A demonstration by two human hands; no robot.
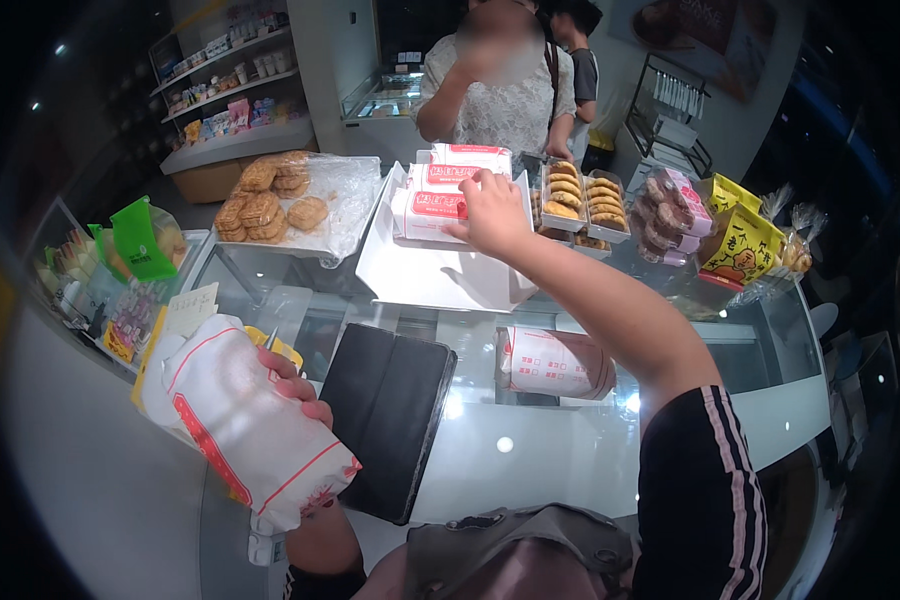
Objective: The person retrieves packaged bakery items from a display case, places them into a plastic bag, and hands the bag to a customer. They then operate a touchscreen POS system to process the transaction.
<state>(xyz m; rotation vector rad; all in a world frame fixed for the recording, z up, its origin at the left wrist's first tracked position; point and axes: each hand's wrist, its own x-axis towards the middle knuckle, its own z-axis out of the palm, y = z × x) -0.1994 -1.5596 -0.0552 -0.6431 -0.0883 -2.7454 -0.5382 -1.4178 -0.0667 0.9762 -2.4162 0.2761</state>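
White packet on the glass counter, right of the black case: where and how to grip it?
The white packet, likely across its middle, from above on the near side: it lies flat, longer left to right, nothing on top. In view the right forearm passes its right end, so avoid that side.

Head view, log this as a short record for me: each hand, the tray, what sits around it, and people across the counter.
left hand: holds a white paper bag with red stripes
right hand: fingers at the white packets; contact unclear
tray: white, carries those packets
left of tray: flat biscuits, plastic wrap
right of tray: cookie boxes, yellow bags
near side: black case, another packet
across: person in white top, another behind
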